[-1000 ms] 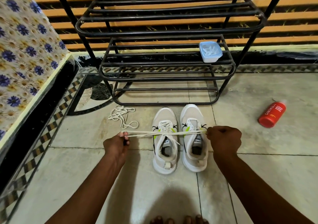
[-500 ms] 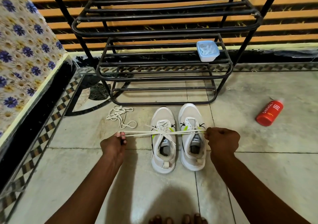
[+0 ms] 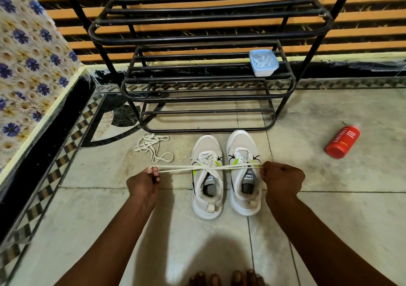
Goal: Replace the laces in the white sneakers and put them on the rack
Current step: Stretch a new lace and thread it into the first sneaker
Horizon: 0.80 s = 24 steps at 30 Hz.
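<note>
The lace [image 3: 175,169] of the left sneaker [image 3: 207,176] is pulled tight, one end pinched in the left hand [image 3: 142,181], one in the right hand [image 3: 282,179]. The right sneaker [image 3: 245,171] looks unlaced. Both sit on the floor by the rack [image 3: 206,33], not on it yet.

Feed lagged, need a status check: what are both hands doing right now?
Left hand: pinching one end of the lace, pulled taut.
Right hand: fist closed on the lace's other end, pulled across the sneakers.
</note>
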{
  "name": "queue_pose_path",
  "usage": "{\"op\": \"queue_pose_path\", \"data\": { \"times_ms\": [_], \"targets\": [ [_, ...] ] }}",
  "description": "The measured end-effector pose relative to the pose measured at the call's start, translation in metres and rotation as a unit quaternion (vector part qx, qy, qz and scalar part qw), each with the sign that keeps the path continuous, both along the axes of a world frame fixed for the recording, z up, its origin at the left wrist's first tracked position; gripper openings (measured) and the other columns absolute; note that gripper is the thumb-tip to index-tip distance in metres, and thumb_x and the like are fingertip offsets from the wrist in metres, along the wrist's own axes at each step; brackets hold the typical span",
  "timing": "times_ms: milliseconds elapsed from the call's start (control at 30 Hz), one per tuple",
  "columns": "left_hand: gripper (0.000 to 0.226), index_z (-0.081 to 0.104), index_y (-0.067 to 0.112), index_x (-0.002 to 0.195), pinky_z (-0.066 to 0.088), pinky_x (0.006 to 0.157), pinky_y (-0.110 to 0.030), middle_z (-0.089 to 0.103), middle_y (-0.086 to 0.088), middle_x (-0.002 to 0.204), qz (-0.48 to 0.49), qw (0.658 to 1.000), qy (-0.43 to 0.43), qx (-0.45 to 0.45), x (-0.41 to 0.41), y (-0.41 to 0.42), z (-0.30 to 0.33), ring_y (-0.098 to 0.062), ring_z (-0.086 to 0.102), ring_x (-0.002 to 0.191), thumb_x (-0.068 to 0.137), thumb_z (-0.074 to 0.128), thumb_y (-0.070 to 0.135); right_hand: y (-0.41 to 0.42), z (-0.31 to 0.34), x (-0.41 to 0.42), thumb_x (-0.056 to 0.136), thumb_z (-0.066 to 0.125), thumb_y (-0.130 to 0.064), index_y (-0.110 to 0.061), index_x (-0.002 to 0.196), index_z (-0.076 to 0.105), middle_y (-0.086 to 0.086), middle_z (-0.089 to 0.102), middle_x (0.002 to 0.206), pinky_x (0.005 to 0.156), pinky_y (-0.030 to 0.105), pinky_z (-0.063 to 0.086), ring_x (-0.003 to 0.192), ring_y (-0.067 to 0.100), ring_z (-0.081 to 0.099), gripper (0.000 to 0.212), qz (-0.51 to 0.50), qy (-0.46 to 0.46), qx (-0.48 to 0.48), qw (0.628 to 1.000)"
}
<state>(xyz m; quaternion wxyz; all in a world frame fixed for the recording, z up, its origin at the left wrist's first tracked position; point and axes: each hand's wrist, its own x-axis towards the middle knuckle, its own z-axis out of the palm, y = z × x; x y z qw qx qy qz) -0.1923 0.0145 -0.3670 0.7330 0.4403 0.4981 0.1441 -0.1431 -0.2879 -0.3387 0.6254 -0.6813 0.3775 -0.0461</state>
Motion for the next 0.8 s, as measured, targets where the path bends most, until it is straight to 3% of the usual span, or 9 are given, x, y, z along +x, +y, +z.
{"op": "queue_pose_path", "data": {
  "times_ms": [133,400,500,567,633,667,733,800],
  "targets": [
    [0.028,0.057,0.002,0.08,0.041,0.05,-0.023,0.059,-0.01,0.076,0.002,1.0,-0.004,-0.001,-0.002,-0.001,0.001,-0.011,0.049,0.054,0.101,0.046,-0.012,-0.002,-0.005,0.001,0.053,0.068,-0.024,-0.036,0.064,0.075,0.003,0.07,0.056,0.074,0.052,0.063,0.065,0.032,0.073,0.018,0.01,-0.014,-0.007,1.0],
    [0.028,0.059,0.002,0.08,0.042,0.05,-0.021,0.059,-0.009,0.075,-0.003,1.0,-0.024,0.007,-0.005,-0.004,0.003,-0.01,0.049,0.055,0.102,0.048,-0.009,-0.004,-0.006,-0.001,0.056,0.069,-0.022,-0.019,0.065,0.075,0.002,0.072,0.061,0.078,0.05,0.062,0.069,0.03,0.073,0.011,0.023,-0.012,0.004,1.0],
    [0.023,0.064,0.001,0.084,0.043,0.057,-0.027,0.064,-0.009,0.073,-0.068,0.997,-0.006,0.033,-0.011,-0.003,0.002,-0.016,0.052,0.061,0.103,0.052,-0.005,-0.002,-0.002,-0.001,0.061,0.068,-0.024,-0.021,0.072,0.075,0.0,0.073,0.066,0.079,0.049,0.061,0.073,0.028,0.073,0.013,0.033,-0.031,-0.022,0.999],
    [0.014,0.068,0.003,0.091,0.043,0.058,-0.03,0.068,-0.006,0.068,-0.146,0.985,0.02,0.085,-0.016,-0.005,0.004,-0.02,0.055,0.062,0.101,0.058,0.0,0.006,0.009,-0.006,0.073,0.067,-0.019,-0.02,0.08,0.072,-0.002,0.072,0.07,0.081,0.039,0.059,0.074,0.02,0.071,0.009,0.075,-0.07,-0.08,0.991],
    [0.007,0.066,0.009,0.099,0.042,0.06,-0.032,0.073,-0.004,0.07,-0.22,0.968,0.032,0.114,-0.022,-0.015,0.009,-0.021,0.062,0.063,0.097,0.065,0.002,0.013,0.016,-0.011,0.084,0.062,-0.01,-0.016,0.086,0.068,-0.002,0.07,0.074,0.071,0.016,0.052,0.07,0.009,0.066,0.008,0.129,-0.14,-0.138,0.972],
    [0.012,0.064,0.012,0.102,0.043,0.062,-0.032,0.075,-0.006,0.08,-0.259,0.957,0.036,0.129,-0.025,-0.024,0.009,-0.02,0.066,0.067,0.095,0.07,0.005,0.016,0.019,-0.013,0.087,0.061,-0.008,-0.015,0.087,0.066,-0.002,0.069,0.076,0.066,0.013,0.049,0.068,0.007,0.064,0.009,0.162,-0.179,-0.157,0.958],
    [0.029,0.064,0.021,0.107,0.048,0.063,-0.03,0.075,-0.005,0.097,-0.338,0.922,0.04,0.183,-0.028,-0.04,0.007,-0.017,0.068,0.074,0.086,0.083,0.016,0.02,0.016,-0.011,0.085,0.067,-0.01,-0.017,0.091,0.066,-0.005,0.069,0.084,0.071,0.02,0.05,0.072,0.008,0.063,0.01,0.241,-0.244,-0.214,0.915],
    [0.046,0.064,0.031,0.105,0.055,0.066,-0.032,0.073,0.004,0.099,-0.396,0.887,0.039,0.236,-0.03,-0.055,0.002,-0.014,0.07,0.076,0.07,0.092,0.039,0.022,0.005,-0.005,0.079,0.078,-0.011,-0.016,0.098,0.069,-0.004,0.068,0.094,0.077,0.013,0.045,0.076,0.005,0.059,0.022,0.343,-0.266,-0.282,0.856]
  ]
}}
